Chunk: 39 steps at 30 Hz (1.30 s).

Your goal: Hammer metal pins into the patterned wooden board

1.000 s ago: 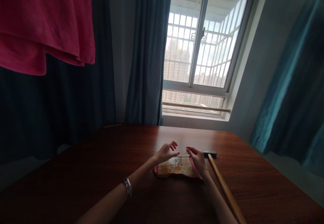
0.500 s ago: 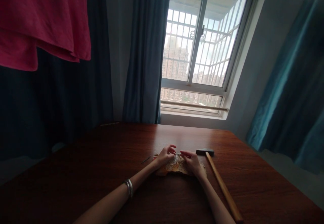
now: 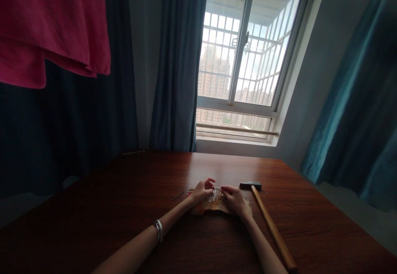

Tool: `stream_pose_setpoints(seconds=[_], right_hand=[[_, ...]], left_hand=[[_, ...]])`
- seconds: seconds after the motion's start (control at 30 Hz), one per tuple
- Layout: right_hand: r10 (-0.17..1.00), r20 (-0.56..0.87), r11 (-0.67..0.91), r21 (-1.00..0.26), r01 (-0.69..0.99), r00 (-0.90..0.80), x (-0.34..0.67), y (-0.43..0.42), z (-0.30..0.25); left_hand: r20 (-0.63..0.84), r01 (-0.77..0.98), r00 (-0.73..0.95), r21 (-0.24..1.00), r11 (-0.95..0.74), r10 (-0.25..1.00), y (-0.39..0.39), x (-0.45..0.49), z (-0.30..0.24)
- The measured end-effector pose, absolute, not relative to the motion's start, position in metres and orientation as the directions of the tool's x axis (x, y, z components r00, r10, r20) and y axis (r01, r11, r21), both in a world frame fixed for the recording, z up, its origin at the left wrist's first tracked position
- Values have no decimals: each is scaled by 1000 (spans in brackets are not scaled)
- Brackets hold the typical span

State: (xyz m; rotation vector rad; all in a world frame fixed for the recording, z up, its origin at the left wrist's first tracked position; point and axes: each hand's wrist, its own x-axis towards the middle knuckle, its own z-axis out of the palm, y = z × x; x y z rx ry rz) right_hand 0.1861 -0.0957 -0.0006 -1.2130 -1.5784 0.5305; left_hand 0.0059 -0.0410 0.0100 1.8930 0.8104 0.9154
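A light board-like piece [image 3: 214,204], speckled with dark spots and brownish along its ragged near edge, lies on the table below both hands. Short thin uprights resembling nails or pins stand in a row at its far side. My left hand [image 3: 202,192] is at the left part of the piece, thumb and fingers curled together at the row, one finger raised. From the right, my right hand [image 3: 235,198] pinches at the row's other end, fingertips pressed together. Whatever either hand holds is too small to make out.
A hammer [image 3: 271,222] with a long wooden handle lies right of my right hand, head away from me. Left of the piece is a thin dark rod [image 3: 178,196]. Beyond the wooden table [image 3: 149,170] are curtains [image 3: 173,67] and a barred window [image 3: 238,59].
My right fingertips have shifted very slightly at the row. The left hand and the speckled piece stay where they were; the view has moved a little.
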Motion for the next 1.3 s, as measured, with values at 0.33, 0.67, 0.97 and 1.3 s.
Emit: stream_pose_setpoints(seconds=[0.33,0.67,0.97,1.3], right_hand=[[879,478,403,-748,528,7,188,-100,-2],[883,470,400,-726,559,-21,189,-99,-1],[884,467,403,-736,545,-23,191,-98,-3],[893,449,382,-746,545,-11,191,-99,-1]], left_hand=[[315,263,614,783,-564,724,-42,13,13],[331,208,668,776,-595,666,-41,25,26],[287,232,657,804,-548,698,-33,25,17],[259,269,645,804,-530,719,-33,29,13]])
